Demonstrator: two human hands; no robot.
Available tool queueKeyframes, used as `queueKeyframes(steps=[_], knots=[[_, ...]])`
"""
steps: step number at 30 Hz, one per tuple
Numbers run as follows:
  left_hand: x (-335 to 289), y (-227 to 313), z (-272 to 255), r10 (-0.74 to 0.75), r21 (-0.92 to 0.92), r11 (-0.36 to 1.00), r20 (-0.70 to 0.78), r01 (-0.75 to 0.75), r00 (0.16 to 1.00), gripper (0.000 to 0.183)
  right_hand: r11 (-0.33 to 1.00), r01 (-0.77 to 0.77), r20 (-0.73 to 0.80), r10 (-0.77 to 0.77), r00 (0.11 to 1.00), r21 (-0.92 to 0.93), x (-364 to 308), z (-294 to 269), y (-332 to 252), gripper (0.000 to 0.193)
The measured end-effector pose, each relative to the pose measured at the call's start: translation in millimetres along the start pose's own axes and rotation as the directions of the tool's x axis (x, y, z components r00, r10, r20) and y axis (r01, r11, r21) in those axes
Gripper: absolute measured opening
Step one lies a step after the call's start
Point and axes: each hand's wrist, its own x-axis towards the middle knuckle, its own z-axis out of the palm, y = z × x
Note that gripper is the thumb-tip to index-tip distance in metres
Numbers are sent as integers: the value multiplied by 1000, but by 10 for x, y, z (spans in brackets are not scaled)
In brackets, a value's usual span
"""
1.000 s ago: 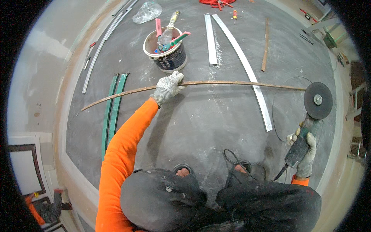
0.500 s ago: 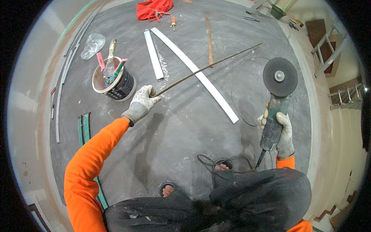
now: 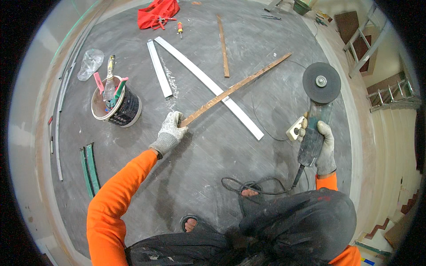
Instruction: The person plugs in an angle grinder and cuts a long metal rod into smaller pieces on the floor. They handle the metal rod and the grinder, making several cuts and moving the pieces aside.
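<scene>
My left hand (image 3: 169, 132), in a pale knit glove, grips the near end of a long, thin brown strip (image 3: 239, 85). The strip slants up to the right, crossing above a long white flat bar (image 3: 208, 86) on the floor. Whether it is wood or rusty metal I cannot tell. In my gloved right hand (image 3: 326, 148) is an angle grinder (image 3: 313, 142), its black disc (image 3: 320, 73) pointing away from me. Beside those fingers shows a white power socket block (image 3: 293, 129). A shorter white bar (image 3: 159, 68) lies left of the long one.
A bucket of tools (image 3: 126, 106) stands left, by a clear plastic bag (image 3: 90, 64). Green strips (image 3: 90, 166) lie nearer me. Far off are a red bag (image 3: 155, 15), a screwdriver (image 3: 179, 29) and another brown strip (image 3: 223, 48). The grinder's cord (image 3: 266, 181) loops by my foot.
The brown strip has rolled in my left hand, so its broad face now shows instead of its narrow edge. That hand is slightly lower and nearer. The grinder stays in my right hand.
</scene>
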Motion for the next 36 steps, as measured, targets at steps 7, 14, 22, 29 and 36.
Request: queueKeyframes(steps=[7, 14, 22, 29, 36], knots=[[-122, 216, 260, -123, -18, 992, -2, 123, 992, 44, 999, -42, -16, 43, 999, 34, -49, 40, -31, 56], [-225, 253, 223, -91, -48, 995, 26, 93, 995, 36, 998, -59, -21, 58, 998, -21, -14, 78, 28, 55], [-120, 243, 219, -72, -414, 855, 502, 313, 862, 21, 975, -173, -19, 172, 985, -137, 56, 223, 218, 48], [68, -164, 446, -198, -339, 834, 552, 435, 810, 25, 884, -318, 65, 360, 931, -342, 199, 493, 685, 26], [-121, -187, 436, -170, -105, 971, 322, 214, 931, 41, 805, -298, 92, 397, 913, -513, 302, 591, 976, 26]])
